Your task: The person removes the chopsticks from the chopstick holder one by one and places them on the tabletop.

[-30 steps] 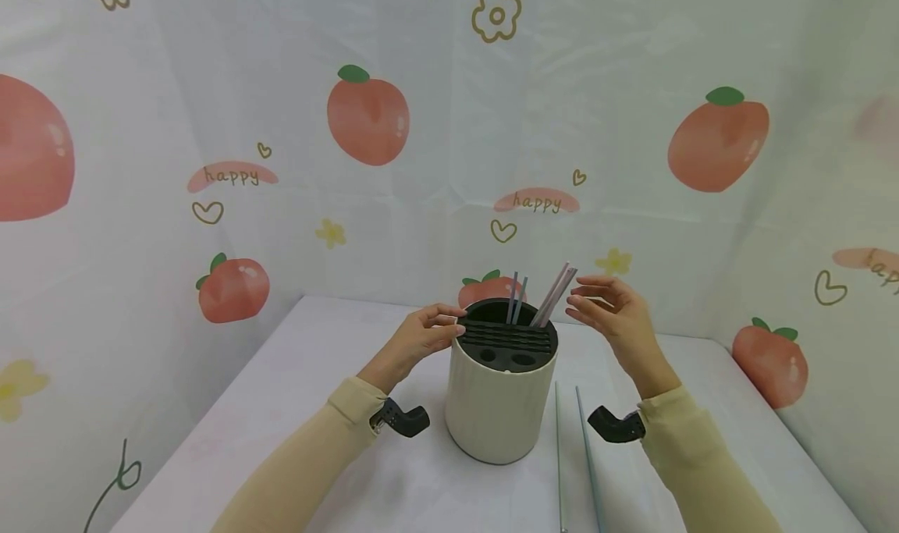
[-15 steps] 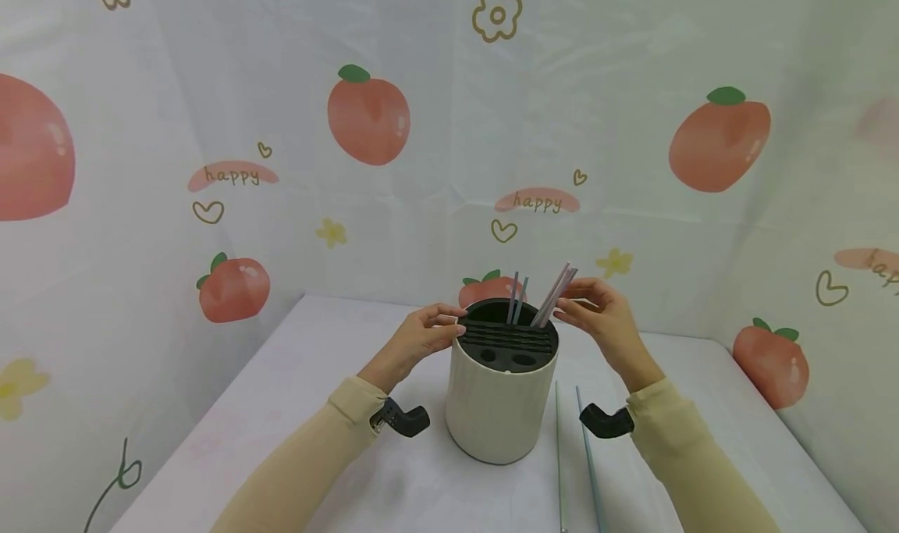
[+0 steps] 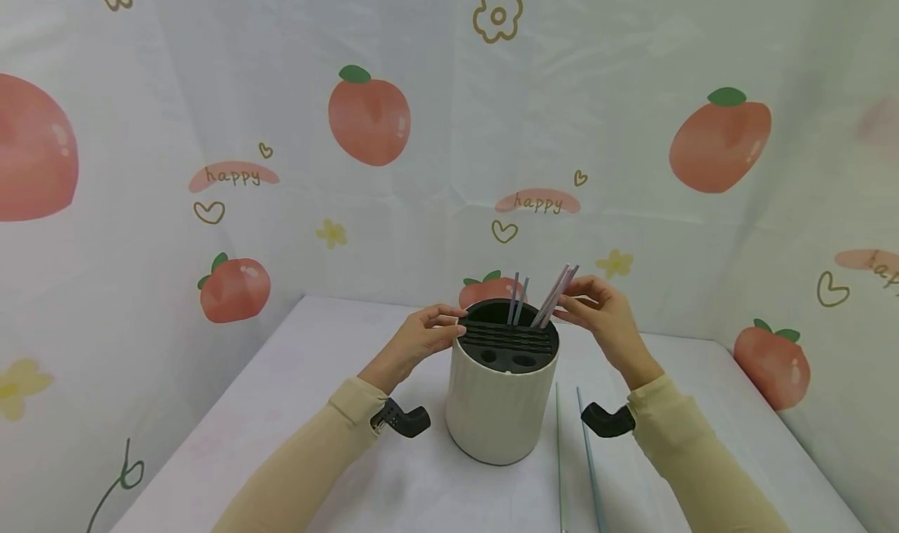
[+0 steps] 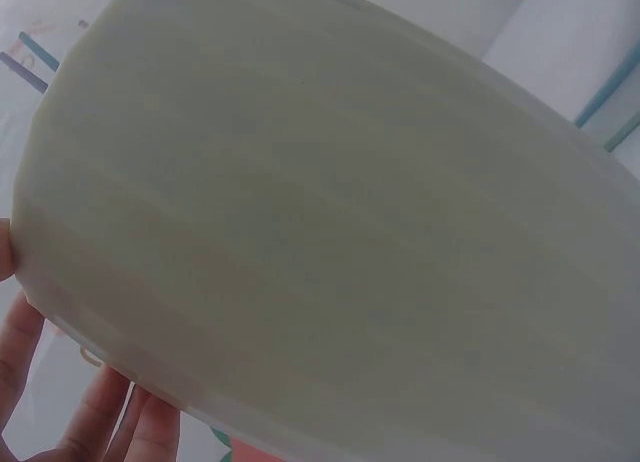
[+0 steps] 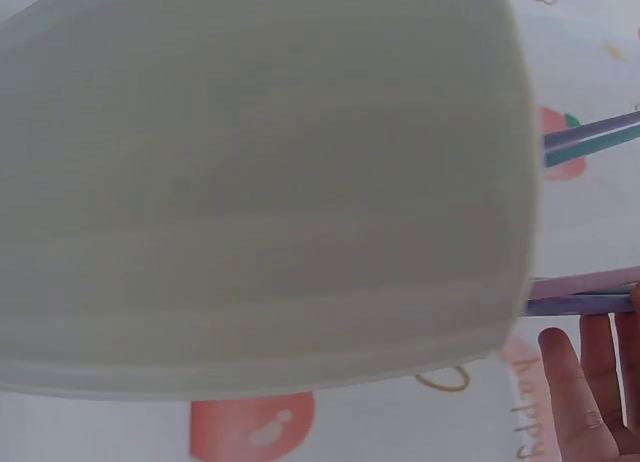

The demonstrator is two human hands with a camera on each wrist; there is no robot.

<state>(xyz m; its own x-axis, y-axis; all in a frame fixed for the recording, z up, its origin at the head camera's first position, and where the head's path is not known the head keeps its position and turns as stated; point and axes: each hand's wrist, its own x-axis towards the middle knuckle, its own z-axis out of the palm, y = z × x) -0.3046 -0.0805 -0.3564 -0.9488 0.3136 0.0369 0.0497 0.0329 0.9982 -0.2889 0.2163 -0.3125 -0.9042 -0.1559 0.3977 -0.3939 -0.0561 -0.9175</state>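
Note:
A cream utensil holder (image 3: 499, 408) with a black slotted top (image 3: 504, 336) stands upright on the white table. My left hand (image 3: 413, 339) holds its rim from the left, thumb and fingertips at the edge. Pink and purple chopsticks (image 3: 552, 302) lean rightward out of the rear opening. At their right side, my right hand (image 3: 605, 321) pinches them, fingertips close above the rim. Two bluish chopsticks (image 3: 520, 302) stand further left in that opening. The right wrist view has the fingers (image 5: 575, 392) beside the pink and purple chopsticks; the holder's wall fills most of both wrist views.
On the table (image 3: 281, 408), right of the holder, a green chopstick (image 3: 560, 459) and a blue chopstick (image 3: 591, 463) lie lengthwise. Behind and at both sides hangs a white curtain (image 3: 435, 127) printed with peaches.
My right hand has moved left from beside the pink and purple chopsticks onto them, and their tops have shifted slightly. The left hand and the holder have stayed in place.

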